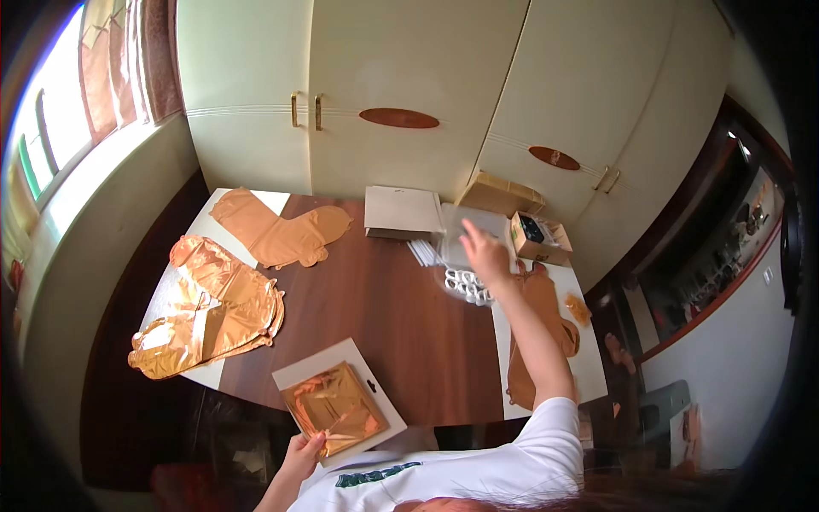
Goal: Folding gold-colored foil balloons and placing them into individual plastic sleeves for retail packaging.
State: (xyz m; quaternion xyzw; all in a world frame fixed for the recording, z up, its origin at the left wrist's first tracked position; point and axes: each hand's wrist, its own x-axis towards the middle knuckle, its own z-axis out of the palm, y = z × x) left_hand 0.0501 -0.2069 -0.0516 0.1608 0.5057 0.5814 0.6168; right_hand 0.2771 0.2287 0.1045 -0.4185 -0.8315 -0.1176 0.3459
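Observation:
My left hand [307, 452] grips the lower edge of a white card [388, 410] with a hang hole. On the card lies a folded, shiny gold foil balloon [337, 410]. My right arm is stretched to the far right of the table, where my right hand [485, 254] is at a clear plastic bag [454, 230]. The bag is blurred, and the index finger points away from me while the other fingers are partly hidden. Just below the bag lie white rings or loops [467, 286], and beside them white straw-like sticks [421, 253].
Flat gold foil balloons [277, 229] and shinier ones [209, 316] cover the table's left side. Another gold balloon [537, 333] lies under my right forearm. A grey-white box [401, 212] and a small open box [542, 237] stand along the back, before cream cupboards [409, 60].

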